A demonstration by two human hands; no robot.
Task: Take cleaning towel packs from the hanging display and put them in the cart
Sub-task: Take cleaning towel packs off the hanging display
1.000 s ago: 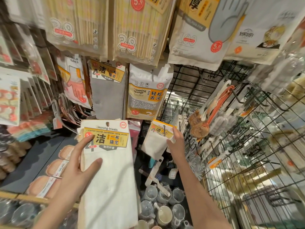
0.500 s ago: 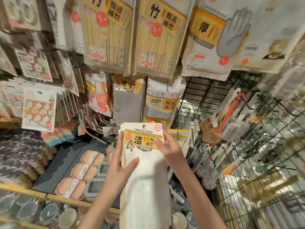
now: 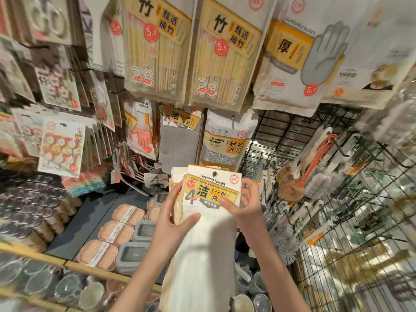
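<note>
Since the frame a second ago, I see my right hand point(image 3: 244, 204) has left the hanging pack at the rack and come over to the cleaning towel packs point(image 3: 209, 212), which now sit higher and closer to the centre of the frame. Both hands hold the stack just below centre. My left hand point(image 3: 171, 218) grips the left edge, thumb lying across the white cloth front and fingers curled behind the other packs in the stack. My right hand pinches the right side of the front pack's yellow label card, thumb on the printed face and fingers bent round the card's edge. The white towel body hangs down from the card between my forearms towards the bottom of the frame.

Just above the stack, a grey cleaning towel pack point(image 3: 180, 136) hangs on the display, with a cleaning sponge pack point(image 3: 226, 145) beside it to the right and a household gloves pack point(image 3: 140, 129) to the left. Bamboo chopstick packs point(image 3: 193, 50) fill the top centre. Long-handled brushes point(image 3: 304, 167) hang on the black wire rack point(image 3: 360, 199) at right. Glass cups point(image 3: 67, 287) line the lower left shelf.
</note>
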